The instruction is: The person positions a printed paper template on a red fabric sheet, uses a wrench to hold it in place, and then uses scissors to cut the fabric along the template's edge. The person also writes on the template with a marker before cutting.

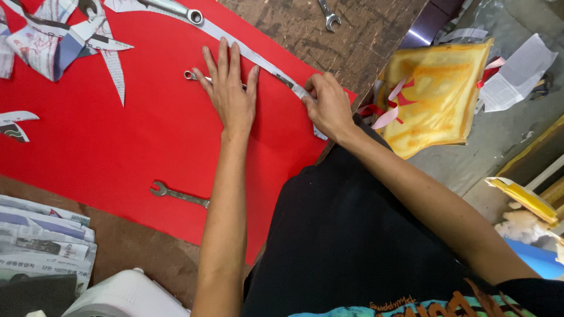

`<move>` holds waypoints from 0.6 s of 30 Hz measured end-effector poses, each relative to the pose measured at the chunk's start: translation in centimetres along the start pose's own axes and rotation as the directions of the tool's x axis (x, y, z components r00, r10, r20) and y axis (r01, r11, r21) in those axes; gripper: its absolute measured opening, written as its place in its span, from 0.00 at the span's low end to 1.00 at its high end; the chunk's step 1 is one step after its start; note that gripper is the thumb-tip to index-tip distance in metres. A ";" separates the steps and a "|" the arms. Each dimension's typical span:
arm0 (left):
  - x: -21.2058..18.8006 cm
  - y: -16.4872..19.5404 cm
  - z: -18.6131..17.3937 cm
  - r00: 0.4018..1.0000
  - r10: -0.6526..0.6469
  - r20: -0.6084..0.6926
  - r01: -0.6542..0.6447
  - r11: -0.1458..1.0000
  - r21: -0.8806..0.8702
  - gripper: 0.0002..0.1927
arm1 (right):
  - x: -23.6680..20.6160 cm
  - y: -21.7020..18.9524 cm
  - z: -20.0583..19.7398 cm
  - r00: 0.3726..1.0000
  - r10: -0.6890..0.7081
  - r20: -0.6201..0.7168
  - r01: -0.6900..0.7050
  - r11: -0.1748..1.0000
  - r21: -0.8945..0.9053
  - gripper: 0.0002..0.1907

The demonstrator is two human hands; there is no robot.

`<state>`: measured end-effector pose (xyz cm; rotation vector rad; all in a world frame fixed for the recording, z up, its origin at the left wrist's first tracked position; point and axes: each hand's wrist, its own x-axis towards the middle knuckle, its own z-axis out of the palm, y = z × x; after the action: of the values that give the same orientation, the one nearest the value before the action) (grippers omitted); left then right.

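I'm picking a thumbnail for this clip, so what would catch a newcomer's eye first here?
The big red sheet covering the worn wooden table dominates. At its upper right, the left hand lies flat beside a long newspaper strip, while the right hand pinches the strip's near end. Wrenches lie on the sheet as weights, one near its lower edge.

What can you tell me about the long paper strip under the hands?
The paper strip is long, narrow and grey-white, like cut newspaper. It lies flat and slanted across the red sheet, from a wrench at the top to the sheet's edge. The left hand presses beside it; the right hand pinches its lower end.
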<state>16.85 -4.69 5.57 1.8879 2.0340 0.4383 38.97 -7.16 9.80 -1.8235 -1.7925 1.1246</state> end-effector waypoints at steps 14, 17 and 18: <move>0.9 1.6 0.9 0.998 -0.059 -0.002 0.059 0.997 0.047 0.33 | 1.1 1.1 -0.4 0.999 -0.003 -0.039 0.005 0.999 0.034 0.07; 1.1 1.9 1.2 0.999 -0.045 -0.030 0.046 0.998 0.037 0.32 | 1.3 1.1 -0.6 0.999 -0.007 -0.044 0.009 1.000 0.028 0.07; 1.2 1.8 1.1 0.999 -0.038 -0.039 0.039 0.999 0.029 0.32 | 1.4 1.1 -0.6 0.999 -0.010 -0.051 0.012 0.999 0.035 0.08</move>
<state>18.87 -3.38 5.30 1.8675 2.1089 0.4396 39.99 -5.80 9.00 -1.8029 -1.7413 1.0896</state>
